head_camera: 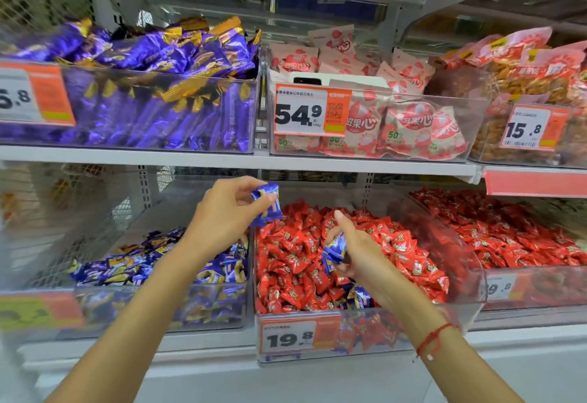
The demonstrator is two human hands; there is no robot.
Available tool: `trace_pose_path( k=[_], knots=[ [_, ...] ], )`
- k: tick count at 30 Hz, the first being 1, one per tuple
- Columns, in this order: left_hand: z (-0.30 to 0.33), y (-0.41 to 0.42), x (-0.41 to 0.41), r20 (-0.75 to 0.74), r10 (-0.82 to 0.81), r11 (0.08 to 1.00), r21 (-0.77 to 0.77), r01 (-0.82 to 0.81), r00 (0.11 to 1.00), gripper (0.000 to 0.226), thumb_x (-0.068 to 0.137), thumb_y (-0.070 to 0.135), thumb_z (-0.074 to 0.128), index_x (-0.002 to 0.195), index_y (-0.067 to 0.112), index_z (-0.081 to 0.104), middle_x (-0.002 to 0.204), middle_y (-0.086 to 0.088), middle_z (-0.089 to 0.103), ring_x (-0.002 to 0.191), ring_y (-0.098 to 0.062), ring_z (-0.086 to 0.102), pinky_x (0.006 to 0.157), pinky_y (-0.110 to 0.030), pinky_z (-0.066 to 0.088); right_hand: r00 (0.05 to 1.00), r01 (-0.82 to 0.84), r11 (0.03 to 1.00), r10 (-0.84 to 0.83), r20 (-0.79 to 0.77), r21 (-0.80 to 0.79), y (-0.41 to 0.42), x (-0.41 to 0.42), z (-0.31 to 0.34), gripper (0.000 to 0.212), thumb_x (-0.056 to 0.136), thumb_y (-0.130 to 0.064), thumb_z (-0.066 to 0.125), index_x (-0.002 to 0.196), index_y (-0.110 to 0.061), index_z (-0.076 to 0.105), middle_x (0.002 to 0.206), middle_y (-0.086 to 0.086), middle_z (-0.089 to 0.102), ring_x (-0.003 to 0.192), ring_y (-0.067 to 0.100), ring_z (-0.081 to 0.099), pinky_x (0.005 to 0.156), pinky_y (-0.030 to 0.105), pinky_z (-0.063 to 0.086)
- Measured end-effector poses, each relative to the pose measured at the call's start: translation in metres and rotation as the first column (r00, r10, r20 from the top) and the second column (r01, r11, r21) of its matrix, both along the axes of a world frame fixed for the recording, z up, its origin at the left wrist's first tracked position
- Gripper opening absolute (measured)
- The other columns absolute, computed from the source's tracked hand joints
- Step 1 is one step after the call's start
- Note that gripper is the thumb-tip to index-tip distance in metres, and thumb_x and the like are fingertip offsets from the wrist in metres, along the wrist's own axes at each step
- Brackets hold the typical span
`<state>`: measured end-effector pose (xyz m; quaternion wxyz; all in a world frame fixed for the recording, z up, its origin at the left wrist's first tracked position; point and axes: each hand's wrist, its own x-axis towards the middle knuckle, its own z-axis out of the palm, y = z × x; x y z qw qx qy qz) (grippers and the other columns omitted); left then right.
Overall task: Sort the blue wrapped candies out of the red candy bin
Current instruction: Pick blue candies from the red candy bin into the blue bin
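Head view, frame centre: left hand [224, 212] pinches a blue candy [267, 204] above the red candy bin [467, 288], right hand [355, 244] grips several blue candies [333, 252].

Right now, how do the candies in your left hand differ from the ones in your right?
The left hand holds its blue candies raised, near the divider between the bins; the right hand holds its blue candies low, over the red candy bin. The left hand's are pinched at the fingers' tips; the right hand's are bunched in curled fingers. Both bunches have blue wrappers with yellow print.
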<state>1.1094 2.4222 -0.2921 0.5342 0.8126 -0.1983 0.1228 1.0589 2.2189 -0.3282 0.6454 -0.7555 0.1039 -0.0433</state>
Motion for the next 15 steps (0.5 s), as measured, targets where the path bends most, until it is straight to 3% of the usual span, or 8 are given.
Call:
trace_pose_path(
  k=[3,5,7,8,10,11,13,15],
  knots=[
    [-0.008,0.034,0.01,-0.108,0.047,0.989,0.144,-0.031,0.993,0.005,0.087,0.036,0.068,0.092,0.034,0.068,0.083,0.013,0.067,0.083,-0.006,0.06,0.075,-0.032,0.047,0.998,-0.055,0.983,0.053,0.018,0.176,0.031,0.011,0.005,0.039,0.102,-0.029,0.033,0.074,-0.01,0.052,0.055,0.001,0.046,0.042,0.01,0.036,0.041,0.02,0.028],
    [-0.015,0.055,0.015,-0.128,0.097,0.974,0.215,-0.068,0.987,0.017,0.089,0.037,0.066,0.101,0.026,0.069,0.086,0.01,0.069,0.088,-0.007,0.06,0.08,-0.034,0.049,0.989,-0.138,0.976,0.126,0.08,0.167,0.054,0.016,0.012,0.028,0.099,-0.017,0.035,0.08,-0.01,0.055,0.068,0.004,0.049,0.053,0.012,0.039,0.05,0.022,0.032],
    [-0.021,0.074,0.019,-0.099,0.203,0.952,0.254,-0.172,0.974,0.019,0.088,0.038,0.066,0.104,0.027,0.067,0.092,0.006,0.069,0.099,-0.011,0.062,0.091,-0.04,0.049,0.967,-0.192,0.976,0.206,0.152,-0.104,0.076,0.02,0.015,0.02,0.098,-0.013,0.037,0.092,-0.018,0.056,0.096,0.005,0.053,0.069,0.011,0.045,0.06,0.019,0.037],
    [-0.024,0.083,0.02,-0.085,0.248,0.942,0.253,-0.22,0.965,0.018,0.088,0.037,0.066,0.104,0.028,0.067,0.093,0.005,0.068,0.101,-0.014,0.062,0.094,-0.043,0.048,0.942,-0.205,0.943,0.263,0.209,-0.263,0.088,0.023,0.015,0.018,0.099,-0.012,0.038,0.098,-0.02,0.054,0.11,0.004,0.049,0.078,0.006,0.045,0.062,0.01,0.038],
    [-0.03,0.093,0.021,-0.092,0.287,0.942,0.208,-0.263,0.954,0.018,0.09,0.033,0.066,0.107,0.026,0.067,0.098,0.003,0.069,0.103,-0.017,0.063,0.097,-0.044,0.047,0.871,-0.177,0.864,0.361,0.334,-0.472,0.107,0.029,0.012,0.018,0.099,-0.01,0.041,0.109,-0.02,0.052,0.121,0.001,0.041,0.09,-0.004,0.043,0.071,0.0,0.035],
    [-0.031,0.096,0.02,-0.101,0.276,0.951,0.174,-0.256,0.956,0.019,0.091,0.029,0.065,0.109,0.024,0.067,0.1,0.002,0.069,0.104,-0.017,0.063,0.099,-0.043,0.047,0.833,-0.157,0.824,0.407,0.374,-0.545,0.113,0.034,0.007,0.021,0.099,-0.01,0.043,0.115,-0.019,0.053,0.123,-0.001,0.042,0.094,-0.005,0.045,0.077,0.001,0.036],
    [-0.032,0.096,0.02,-0.11,0.228,0.97,0.108,-0.216,0.967,0.024,0.092,0.024,0.063,0.115,0.018,0.066,0.106,0.003,0.068,0.106,-0.014,0.062,0.102,-0.038,0.046,0.789,-0.122,0.694,0.501,0.355,-0.709,0.119,0.044,-0.001,0.031,0.097,-0.016,0.049,0.127,-0.023,0.052,0.129,-0.005,0.049,0.109,0.007,0.051,0.098,0.02,0.039],
    [-0.03,0.092,0.018,-0.108,0.209,0.977,0.067,-0.203,0.972,0.028,0.093,0.022,0.062,0.12,0.016,0.064,0.112,0.002,0.067,0.106,-0.012,0.061,0.101,-0.037,0.046,0.793,-0.078,0.533,0.546,0.272,-0.842,0.116,0.049,-0.005,0.038,0.097,-0.028,0.053,0.134,-0.029,0.05,0.136,-0.009,0.052,0.127,0.013,0.043,0.112,0.04,0.027]
  ],
)
